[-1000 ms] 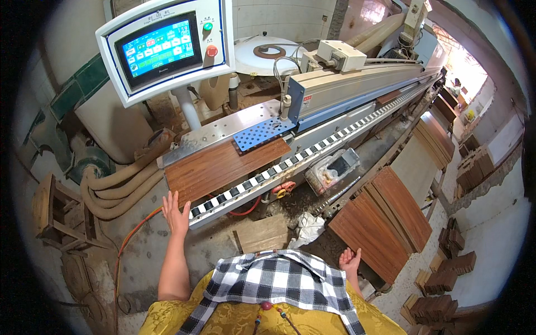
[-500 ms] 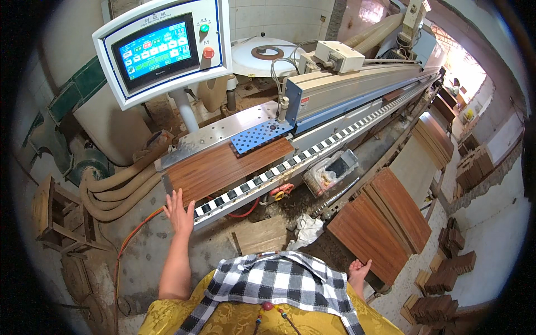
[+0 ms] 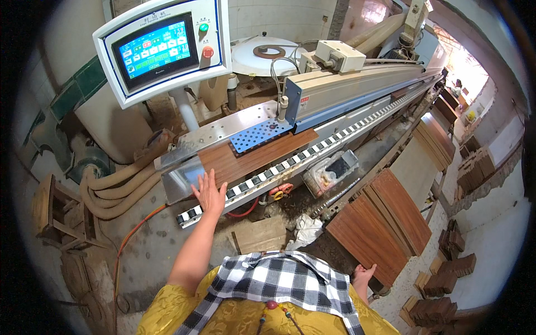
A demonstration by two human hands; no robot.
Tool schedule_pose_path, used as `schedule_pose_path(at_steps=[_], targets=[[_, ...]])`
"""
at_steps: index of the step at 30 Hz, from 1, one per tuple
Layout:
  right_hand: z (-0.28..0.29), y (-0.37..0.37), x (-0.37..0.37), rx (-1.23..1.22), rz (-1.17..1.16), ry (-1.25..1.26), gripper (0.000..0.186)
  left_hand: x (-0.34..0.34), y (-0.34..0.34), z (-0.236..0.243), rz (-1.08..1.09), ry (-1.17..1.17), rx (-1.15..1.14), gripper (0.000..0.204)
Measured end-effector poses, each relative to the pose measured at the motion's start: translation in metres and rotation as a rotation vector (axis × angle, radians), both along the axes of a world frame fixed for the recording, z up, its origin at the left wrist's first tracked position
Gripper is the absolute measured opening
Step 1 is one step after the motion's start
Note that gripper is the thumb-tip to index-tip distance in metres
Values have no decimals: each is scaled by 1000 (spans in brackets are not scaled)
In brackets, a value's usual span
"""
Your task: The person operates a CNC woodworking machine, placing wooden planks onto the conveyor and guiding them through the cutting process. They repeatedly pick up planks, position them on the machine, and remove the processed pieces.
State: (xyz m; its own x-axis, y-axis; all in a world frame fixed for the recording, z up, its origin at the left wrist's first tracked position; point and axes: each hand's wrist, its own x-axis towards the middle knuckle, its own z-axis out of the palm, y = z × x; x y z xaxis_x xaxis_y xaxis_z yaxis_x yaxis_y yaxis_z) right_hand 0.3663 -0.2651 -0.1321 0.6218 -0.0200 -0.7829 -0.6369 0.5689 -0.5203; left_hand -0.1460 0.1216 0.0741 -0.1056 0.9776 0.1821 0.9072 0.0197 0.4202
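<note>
My left hand [image 3: 210,192] is spread open at the near end of a wood-grain board [image 3: 248,159], which lies under the blue perforated plate [image 3: 251,139] of a long machine with a steel bed [image 3: 181,181] and a roller rail [image 3: 262,178]. Low on the right, my right hand [image 3: 363,274] grips the edge of a brown panel [image 3: 368,234] on a stack, its fingers partly hidden. A white control panel [image 3: 97,67] with a lit screen stands over the bed at upper left.
Several board stacks [image 3: 432,145] line the right, with more piles [image 3: 446,273] by the wall. Hoses [image 3: 111,206], a wooden stool [image 3: 56,212] and an orange cable are at left. A plastic tub [image 3: 329,173] sits below the rail. A person [image 3: 456,89] is far off near the bright doorway.
The board has slid right along the bed under the blue plate, uncovering steel at its left. My left hand moved right with it. My right hand shifted slightly onto the panel's edge.
</note>
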Motion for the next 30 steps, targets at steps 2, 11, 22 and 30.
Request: schedule_pose_path(at_steps=[2,11,22,30], targets=[[-1,-3,-1,47,60,-43,45,4,4,1,-57,-47,0,65],[84,7,-55,270,421,-218,22,-18,-35,2,-179,-94,37,60],[141,163,-143,455,1010,-183,17,-28,-96,22,-394,-132,159,62],[156,271,-264,521,1370,7,13,-66,-120,25,-349,161,92,70]])
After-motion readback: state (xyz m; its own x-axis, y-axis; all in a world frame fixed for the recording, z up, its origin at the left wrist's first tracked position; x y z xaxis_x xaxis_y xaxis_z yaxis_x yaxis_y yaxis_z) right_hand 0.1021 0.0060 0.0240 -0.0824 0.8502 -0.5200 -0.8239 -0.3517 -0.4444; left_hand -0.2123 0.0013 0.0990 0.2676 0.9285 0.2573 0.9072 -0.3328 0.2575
